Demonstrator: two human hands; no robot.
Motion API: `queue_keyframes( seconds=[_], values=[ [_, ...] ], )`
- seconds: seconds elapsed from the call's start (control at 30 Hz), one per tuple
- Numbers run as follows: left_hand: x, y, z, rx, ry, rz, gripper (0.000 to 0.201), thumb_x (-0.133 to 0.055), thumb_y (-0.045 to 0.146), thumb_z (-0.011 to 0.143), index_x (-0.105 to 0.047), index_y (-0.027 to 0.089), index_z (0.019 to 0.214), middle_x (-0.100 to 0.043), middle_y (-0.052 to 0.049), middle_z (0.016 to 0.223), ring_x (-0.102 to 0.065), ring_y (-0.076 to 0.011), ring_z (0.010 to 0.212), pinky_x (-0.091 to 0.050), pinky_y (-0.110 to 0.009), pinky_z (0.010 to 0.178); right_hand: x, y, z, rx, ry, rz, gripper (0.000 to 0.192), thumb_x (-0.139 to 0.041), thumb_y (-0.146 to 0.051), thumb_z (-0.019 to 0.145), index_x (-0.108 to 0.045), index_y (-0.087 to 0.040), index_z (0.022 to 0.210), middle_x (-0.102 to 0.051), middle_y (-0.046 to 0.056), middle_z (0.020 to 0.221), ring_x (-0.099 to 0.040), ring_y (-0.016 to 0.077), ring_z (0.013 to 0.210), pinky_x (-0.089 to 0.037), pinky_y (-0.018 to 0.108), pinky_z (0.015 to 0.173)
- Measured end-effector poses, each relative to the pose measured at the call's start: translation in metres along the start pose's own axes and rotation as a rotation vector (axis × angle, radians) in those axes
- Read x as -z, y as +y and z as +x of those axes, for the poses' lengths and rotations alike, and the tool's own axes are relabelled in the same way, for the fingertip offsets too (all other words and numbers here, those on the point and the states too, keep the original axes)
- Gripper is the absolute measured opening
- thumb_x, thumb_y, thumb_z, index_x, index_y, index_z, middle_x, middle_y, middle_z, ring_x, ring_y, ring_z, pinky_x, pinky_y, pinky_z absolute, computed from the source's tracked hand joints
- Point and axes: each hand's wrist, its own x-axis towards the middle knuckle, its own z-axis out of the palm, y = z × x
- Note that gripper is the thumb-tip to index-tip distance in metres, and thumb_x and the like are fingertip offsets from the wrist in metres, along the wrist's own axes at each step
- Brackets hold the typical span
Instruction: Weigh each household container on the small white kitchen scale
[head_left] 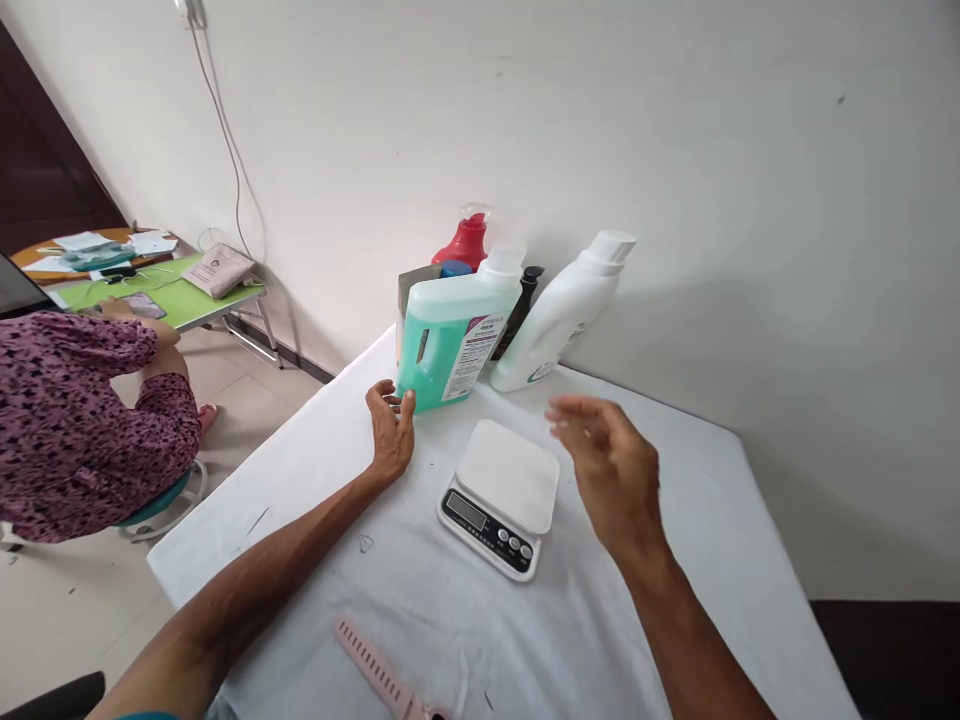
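Note:
Beside the lower left corner of a green liquid bottle (442, 345) is my left hand (391, 428), its fingers curved and apart; whether it touches the bottle I cannot tell. My right hand (611, 465) is raised to the right of a white digital kitchen scale (506, 485), fingers loosely bent, slightly blurred and with nothing in them. The scale's platform is bare and its display looks blank. A white detergent bottle (562, 315) leans to the right behind the scale. A pink watch strap (375, 660) lies at the near edge, partly cut off by the frame.
Behind the green bottle stand a red bottle (463, 243), a dark pump bottle (529, 285) and a blue cap (455, 268), partly hidden. A white cloth covers the table (697, 480), against the wall. At left a person (97, 420) sits by a green folding table (176, 300).

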Motion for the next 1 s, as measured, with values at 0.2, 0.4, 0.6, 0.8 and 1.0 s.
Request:
queue_keyframes(
  seconds=[0.2,0.4,0.6,0.8,1.0],
  values=[
    [0.001,-0.004,0.017,-0.025,-0.01,-0.014,0.042,-0.058,0.052,0.1,-0.048,0.02,0.125,-0.057,-0.012,0.116,-0.061,-0.0211,0.096,-0.057,-0.035,0.08,-0.062,0.021,0.1,0.028,0.228,0.118,0.044,-0.07,-0.038,0.076,-0.06,-0.022,0.115,-0.066,0.012,0.132,-0.064,0.0272,0.128,-0.052,0.045,0.11],
    [0.002,-0.008,0.028,-0.025,-0.004,0.021,0.043,-0.057,0.054,0.1,-0.047,0.02,0.126,-0.056,-0.013,0.124,-0.059,-0.0183,0.091,-0.055,-0.035,0.083,-0.097,0.039,0.144,-0.046,0.302,0.159,0.037,-0.068,-0.036,0.074,-0.057,-0.021,0.105,-0.068,0.004,0.103,-0.066,0.0219,0.101,-0.054,0.039,0.093],
    [0.002,-0.008,0.029,0.004,0.012,0.035,0.042,-0.055,0.054,0.102,-0.048,0.02,0.126,-0.057,-0.011,0.122,-0.061,-0.0184,0.093,-0.055,-0.036,0.087,-0.091,0.039,0.169,-0.087,0.309,0.212,0.03,-0.078,-0.031,0.071,-0.053,-0.023,0.086,-0.057,-0.004,0.079,-0.056,0.0161,0.075,-0.049,0.032,0.071],
    [0.002,-0.008,0.028,-0.031,0.013,0.058,0.041,-0.055,0.053,0.103,-0.048,0.02,0.126,-0.058,-0.013,0.124,-0.062,-0.0202,0.095,-0.056,-0.038,0.089,-0.061,0.038,0.159,-0.036,0.227,0.257,0.017,-0.076,-0.028,0.081,-0.06,-0.022,0.082,-0.059,-0.004,0.074,-0.057,0.0147,0.075,-0.049,0.031,0.077],
    [0.002,-0.006,0.026,-0.048,-0.004,0.079,0.049,-0.053,0.062,0.102,-0.048,0.02,0.126,-0.057,-0.014,0.124,-0.061,-0.0205,0.096,-0.056,-0.038,0.088,-0.09,0.036,0.159,-0.08,0.212,0.31,0.014,-0.075,-0.024,0.084,-0.062,-0.019,0.081,-0.06,-0.003,0.074,-0.054,0.0128,0.069,-0.046,0.028,0.068]
  ],
)
